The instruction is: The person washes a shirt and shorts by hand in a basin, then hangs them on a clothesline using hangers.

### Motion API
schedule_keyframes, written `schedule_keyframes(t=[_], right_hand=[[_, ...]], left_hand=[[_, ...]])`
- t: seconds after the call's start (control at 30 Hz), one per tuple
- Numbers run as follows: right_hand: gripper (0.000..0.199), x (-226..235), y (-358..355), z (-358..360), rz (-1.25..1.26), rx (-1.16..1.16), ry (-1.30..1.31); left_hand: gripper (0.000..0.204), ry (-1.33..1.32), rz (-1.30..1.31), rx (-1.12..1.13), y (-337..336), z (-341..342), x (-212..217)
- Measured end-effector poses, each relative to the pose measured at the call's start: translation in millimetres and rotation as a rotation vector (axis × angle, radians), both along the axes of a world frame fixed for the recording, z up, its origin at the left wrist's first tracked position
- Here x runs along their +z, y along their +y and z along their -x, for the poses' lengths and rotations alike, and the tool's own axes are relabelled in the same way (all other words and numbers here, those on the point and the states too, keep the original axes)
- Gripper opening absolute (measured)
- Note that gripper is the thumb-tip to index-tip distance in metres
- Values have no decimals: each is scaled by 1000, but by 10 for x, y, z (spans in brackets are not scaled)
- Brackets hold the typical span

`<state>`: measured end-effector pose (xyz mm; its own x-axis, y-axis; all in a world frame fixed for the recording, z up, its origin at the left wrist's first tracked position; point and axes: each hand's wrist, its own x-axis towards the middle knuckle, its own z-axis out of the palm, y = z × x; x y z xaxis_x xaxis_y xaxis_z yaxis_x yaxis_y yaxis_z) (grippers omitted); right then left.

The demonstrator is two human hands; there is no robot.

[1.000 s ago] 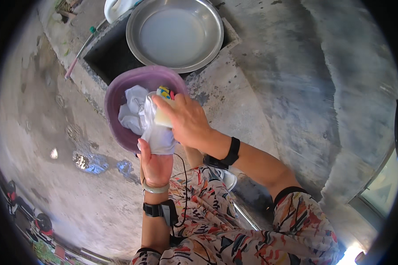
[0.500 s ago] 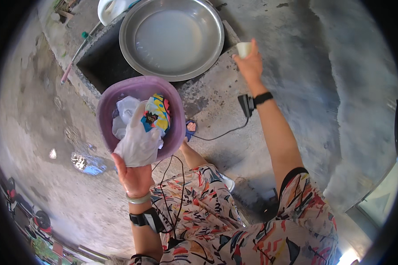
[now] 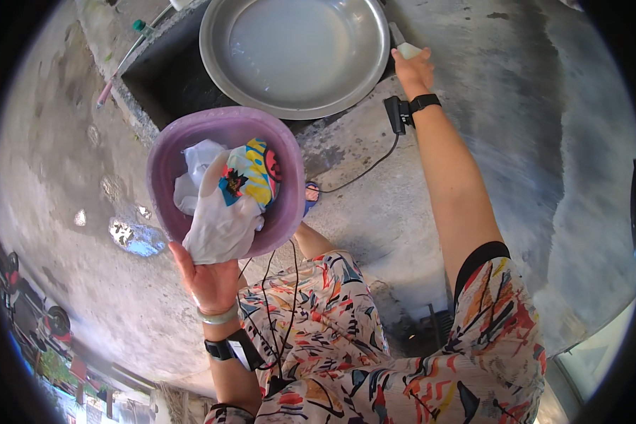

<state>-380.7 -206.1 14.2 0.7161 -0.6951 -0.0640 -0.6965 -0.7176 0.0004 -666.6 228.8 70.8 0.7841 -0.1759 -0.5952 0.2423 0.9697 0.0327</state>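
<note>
My left hand (image 3: pixel 215 284) supports the near side of a purple plastic basin (image 3: pixel 164 207), palm up, thumb stretched out along the outside. Its fingers are hidden under a white cloth (image 3: pixel 219 230) that drapes over the basin's near rim. Inside the basin lie a multicoloured printed cloth (image 3: pixel 258 173) and a whitish bundle (image 3: pixel 201 159). My right hand (image 3: pixel 415 71) reaches far out to the right, closed on a small pale block (image 3: pixel 408 50) beside a large metal basin. A narrow grey piece (image 3: pixel 397 32) shows just past the block; I cannot tell whether the two are joined.
The round metal basin (image 3: pixel 212 71) holds cloudy water and sits over a concrete trough (image 3: pixel 159 92). A pink-and-grey stick (image 3: pixel 106 93) leans by the trough's left edge. Black cables (image 3: pixel 360 174) run from my wrist devices. Wet patches (image 3: pixel 138 237) lie on the concrete floor.
My right hand has moved slightly up and right with the pale block, along the metal basin's side. My left hand keeps its place at the purple basin; the view has shifted slightly.
</note>
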Motion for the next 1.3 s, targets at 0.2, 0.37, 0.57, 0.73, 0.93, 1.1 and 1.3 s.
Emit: schedule_keyframes(t=[0.2, 0.37, 0.57, 0.73, 0.93, 1.1, 1.3], right_hand=[[108, -356, -554, 69, -57, 250, -153], [101, 78, -919, 31, 143, 337, -392], [28, 1121, 2280, 1335, -1048, 667, 10], [31, 932, 2933, 1531, -1325, 1218, 320], [52, 818, 2846, 1185, -1361, 870, 1098], [45, 1007, 2437, 1171, -1465, 831, 923], [35, 952, 2487, 1532, -1623, 412, 502]], left_hand=[[76, 98, -4, 13, 6, -17, 17], [69, 63, 140, 61, -34, -123, 1], [50, 34, -135, -137, 358, 43, -31], [39, -143, -336, -568, 293, -173, 62], [34, -394, -369, -869, 255, -560, 144], [34, -390, -291, -827, 294, -694, 0], [47, -279, -280, -580, 22, -575, -94]])
